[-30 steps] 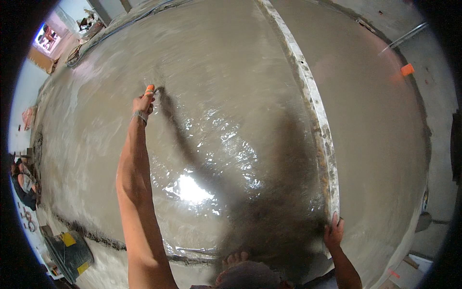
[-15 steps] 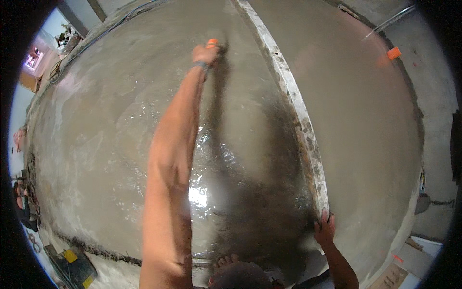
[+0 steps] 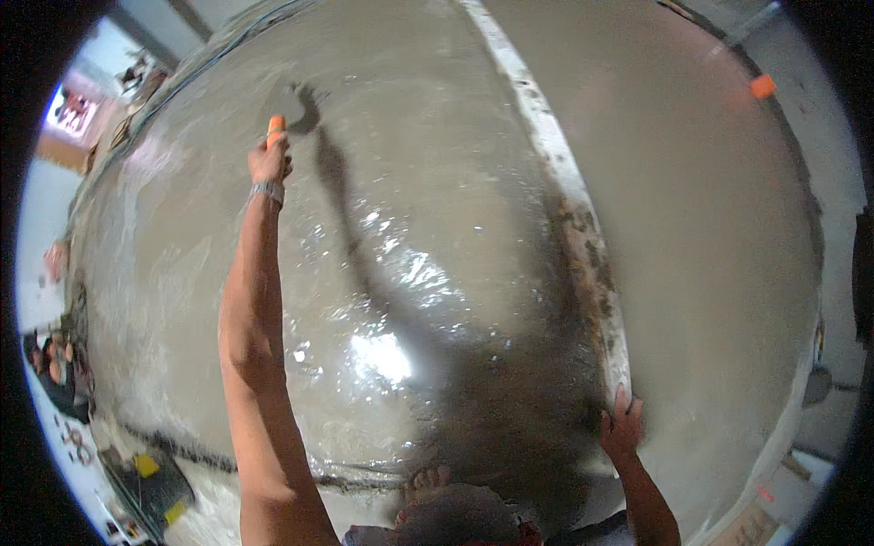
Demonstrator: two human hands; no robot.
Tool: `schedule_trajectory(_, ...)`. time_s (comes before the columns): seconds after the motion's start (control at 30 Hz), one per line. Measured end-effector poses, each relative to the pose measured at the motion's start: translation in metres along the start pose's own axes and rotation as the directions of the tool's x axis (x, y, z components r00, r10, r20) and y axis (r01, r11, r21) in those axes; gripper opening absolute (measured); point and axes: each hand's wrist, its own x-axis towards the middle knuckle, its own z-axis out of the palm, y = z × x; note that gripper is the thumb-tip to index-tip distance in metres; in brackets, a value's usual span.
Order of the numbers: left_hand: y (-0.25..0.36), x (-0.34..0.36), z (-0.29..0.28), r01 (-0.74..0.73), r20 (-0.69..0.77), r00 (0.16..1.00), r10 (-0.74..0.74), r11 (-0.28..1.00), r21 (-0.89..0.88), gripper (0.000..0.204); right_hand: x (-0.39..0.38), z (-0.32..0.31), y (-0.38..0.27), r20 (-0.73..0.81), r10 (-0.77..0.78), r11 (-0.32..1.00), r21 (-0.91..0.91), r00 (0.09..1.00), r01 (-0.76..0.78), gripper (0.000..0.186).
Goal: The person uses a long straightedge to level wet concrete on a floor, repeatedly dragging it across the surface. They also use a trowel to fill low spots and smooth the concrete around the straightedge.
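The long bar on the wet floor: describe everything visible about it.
The bar is long, narrow and straight-edged, though the lens bends it. It looks pale grey-white, with brown and dark stains along its nearer half; whether it is metal or wood I cannot tell. It lies lengthwise on the wet grey floor, slanting from the top edge, where its far end is out of view, down toward the person. The right hand touches it near its closer end.

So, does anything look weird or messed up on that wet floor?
Nothing looks clearly broken. The long pale bar is blotched with brown and dark stains, mostly on the half nearer the right hand, so it looks dirty. The small orange thing at the upper right looks odd because it's so bright against the grey.
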Motion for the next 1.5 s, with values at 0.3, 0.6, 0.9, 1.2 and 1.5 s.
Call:
schedule_trajectory(0.3,-0.120,-0.010,-0.222,0.347,-0.407,0.904,-0.136,0.789,0.507,0.032,-0.004,0.004,-0.002,-0.011,0.010,1.000,-0.011,1.000,-0.010,0.061)
schedule_trajectory(0.6,-0.080,-0.013,-0.132,0.277,-0.163,0.954,-0.250,0.944,0.178,0.032,-0.001,0.001,0.004,-0.041,-0.022,0.998,-0.056,0.999,0.020,0.063)
schedule_trajectory(0.9,0.026,0.046,0.070,0.129,-0.060,0.991,-0.115,0.922,0.364,0.042,0.001,-0.004,-0.006,0.029,-0.017,1.000,-0.009,0.999,0.017,0.068)
schedule_trajectory(1.2,0.098,0.036,0.162,-0.065,0.135,0.990,0.043,0.984,0.165,0.030,-0.002,0.001,-0.001,-0.036,-0.051,0.999,-0.022,0.998,0.050,0.066)
schedule_trajectory(1.5,-0.014,0.056,-0.030,0.033,-0.206,0.978,0.045,0.931,0.363,0.051,0.003,-0.006,-0.010,0.088,0.069,0.997,0.037,0.994,-0.073,0.069)
